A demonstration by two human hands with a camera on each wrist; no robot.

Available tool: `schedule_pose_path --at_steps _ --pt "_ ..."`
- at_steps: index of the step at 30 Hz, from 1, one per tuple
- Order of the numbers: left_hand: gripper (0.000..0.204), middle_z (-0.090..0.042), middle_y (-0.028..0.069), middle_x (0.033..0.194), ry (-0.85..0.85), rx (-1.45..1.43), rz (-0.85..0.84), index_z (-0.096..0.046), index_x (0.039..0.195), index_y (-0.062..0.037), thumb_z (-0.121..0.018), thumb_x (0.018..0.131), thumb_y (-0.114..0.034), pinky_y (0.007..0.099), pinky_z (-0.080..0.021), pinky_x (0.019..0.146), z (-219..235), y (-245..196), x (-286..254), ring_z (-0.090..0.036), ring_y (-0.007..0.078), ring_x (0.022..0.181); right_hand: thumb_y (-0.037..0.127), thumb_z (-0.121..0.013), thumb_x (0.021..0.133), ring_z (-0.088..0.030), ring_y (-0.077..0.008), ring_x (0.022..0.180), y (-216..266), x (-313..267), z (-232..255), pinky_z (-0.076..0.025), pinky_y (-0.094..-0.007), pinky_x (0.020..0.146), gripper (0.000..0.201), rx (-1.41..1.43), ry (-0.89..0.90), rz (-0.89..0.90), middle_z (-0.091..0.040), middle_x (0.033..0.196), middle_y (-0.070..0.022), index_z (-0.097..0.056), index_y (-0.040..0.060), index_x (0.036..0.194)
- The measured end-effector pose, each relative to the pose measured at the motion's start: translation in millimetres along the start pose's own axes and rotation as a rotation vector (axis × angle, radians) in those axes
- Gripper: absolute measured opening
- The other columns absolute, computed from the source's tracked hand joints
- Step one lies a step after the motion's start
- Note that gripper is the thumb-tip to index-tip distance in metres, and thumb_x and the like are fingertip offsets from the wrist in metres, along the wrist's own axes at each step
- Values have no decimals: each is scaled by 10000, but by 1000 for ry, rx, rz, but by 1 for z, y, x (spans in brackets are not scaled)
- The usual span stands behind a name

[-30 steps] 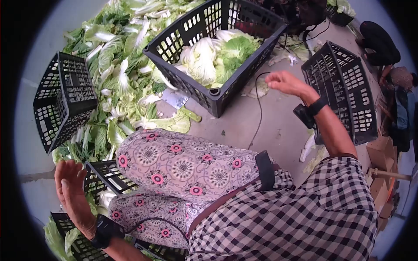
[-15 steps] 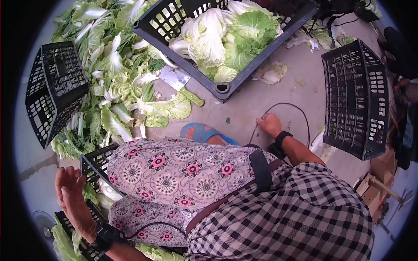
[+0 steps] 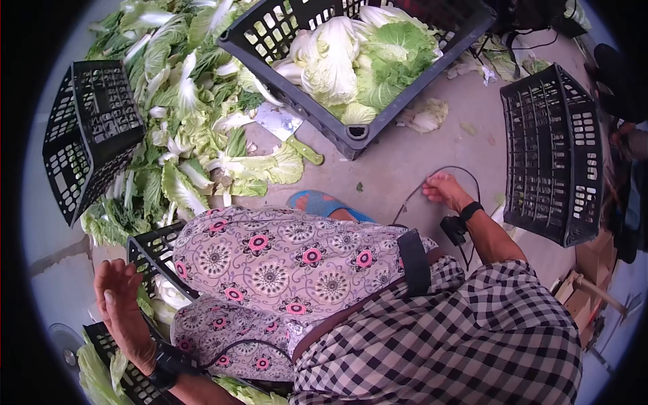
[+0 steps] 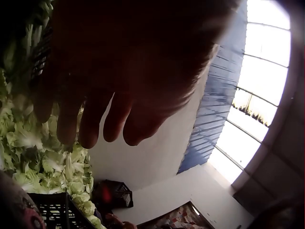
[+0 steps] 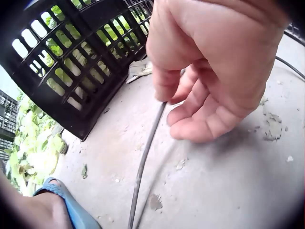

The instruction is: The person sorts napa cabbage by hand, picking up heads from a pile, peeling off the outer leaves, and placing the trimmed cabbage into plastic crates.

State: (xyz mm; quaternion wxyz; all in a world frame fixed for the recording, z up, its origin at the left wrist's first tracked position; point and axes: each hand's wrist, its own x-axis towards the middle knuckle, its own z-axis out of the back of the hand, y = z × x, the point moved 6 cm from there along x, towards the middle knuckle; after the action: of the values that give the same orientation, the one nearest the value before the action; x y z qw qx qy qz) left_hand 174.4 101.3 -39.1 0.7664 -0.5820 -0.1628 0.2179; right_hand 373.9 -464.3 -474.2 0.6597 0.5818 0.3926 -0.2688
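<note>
My right hand (image 3: 447,190) pinches a thin dark cable (image 5: 147,157) between thumb and forefinger, low over the grey floor. In the right wrist view the other fingers of that hand curl loosely beside the cable, which slants down toward the lower edge. To the hand's right, in the head view, the cable makes a loop. My left hand (image 3: 123,312) is raised at the left, palm up and fingers spread a little, with nothing in it. It is nearest to a black crate of cabbage leaves (image 3: 101,341) beside my knees.
A large black crate (image 3: 290,108) holding napa cabbages (image 3: 331,61) stands ahead. Trimmed leaves (image 3: 182,101) pile up at the left, with a cleaver (image 3: 283,127) at their edge. Further black crates stand at the left (image 3: 94,135) and right (image 3: 550,155). My blue sandal (image 3: 317,202) shows below.
My right hand has come down from beside the right crate to the floor and taken hold of the cable, then lifted it slightly. The left hand stays raised. The head view has shifted.
</note>
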Motion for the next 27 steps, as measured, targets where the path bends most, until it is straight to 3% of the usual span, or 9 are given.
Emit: schedule_pose_path --at_steps 4,7,9,10,11,15,22,23,27 --pt "519 -552 145 1193 -12 -9 -35 -443 1286 8 -552 901 -323 372 -444 939 -1 -6 -5 -560 252 1076 264 -630 865 -646 -187 770 -28 -25 -63 -546 -339 675 256 -50 387 -121 -647 932 -49 -580 87 1043" --pt "544 -557 132 1172 24 5 -78 -452 1276 5 -567 884 -355 375 -440 932 9 -16 -3 -564 242 1049 280 -643 840 -653 -222 778 -44 -14 -89 -536 -374 740 263 -265 198 -205 -660 987 -83 -631 74 1003" --pt "570 -559 144 1157 29 -1 -102 -457 1264 10 -572 871 -387 386 -436 926 15 -16 -3 -566 247 1031 361 -627 797 -660 -226 789 -22 -20 -112 -528 -355 721 324 -1300 194 216 -675 815 -166 -657 46 731" --pt "577 -561 151 1138 20 7 -114 -465 1247 13 -577 863 -403 385 -437 920 15 -15 -2 -569 249 1012 361 -626 796 -660 -226 789 -18 -23 -123 -528 -356 722 324 -1546 143 335 -674 814 -167 -656 45 729" --pt "579 -562 155 1121 33 6 -107 -471 1231 14 -579 858 -415 385 -436 915 15 -12 0 -570 249 997 360 -625 796 -660 -227 788 -21 -24 -126 -528 -356 722 325 -1577 99 337 -674 813 -168 -656 44 728" --pt "583 -538 152 1144 147 -5 -86 -460 1237 13 -558 866 -427 396 -421 923 25 4 19 -549 242 1011 358 -622 794 -661 -229 786 -36 -19 -108 -527 -357 725 327 -1099 -76 63 -673 810 -173 -655 41 722" --pt "604 -559 161 1069 94 -12 -46 -461 1193 19 -584 844 -458 391 -419 915 38 20 54 -564 253 947 355 -616 792 -662 -232 781 -56 -44 -57 -526 -360 728 332 -873 -213 -72 -672 805 -180 -652 35 712" --pt "604 -559 160 1071 72 -13 -64 -459 1195 19 -583 845 -458 393 -418 917 24 2 26 -564 254 949 354 -615 791 -662 -233 781 -68 -54 -34 -526 -360 729 332 -857 -211 -77 -671 804 -181 -652 34 710" --pt "602 -565 156 1071 51 -59 -36 -471 1191 21 -600 835 -447 396 -420 914 28 20 26 -563 254 943 352 -612 790 -662 -235 778 -118 -90 0 -525 -362 731 335 -831 -248 -192 -670 801 -185 -650 31 704"
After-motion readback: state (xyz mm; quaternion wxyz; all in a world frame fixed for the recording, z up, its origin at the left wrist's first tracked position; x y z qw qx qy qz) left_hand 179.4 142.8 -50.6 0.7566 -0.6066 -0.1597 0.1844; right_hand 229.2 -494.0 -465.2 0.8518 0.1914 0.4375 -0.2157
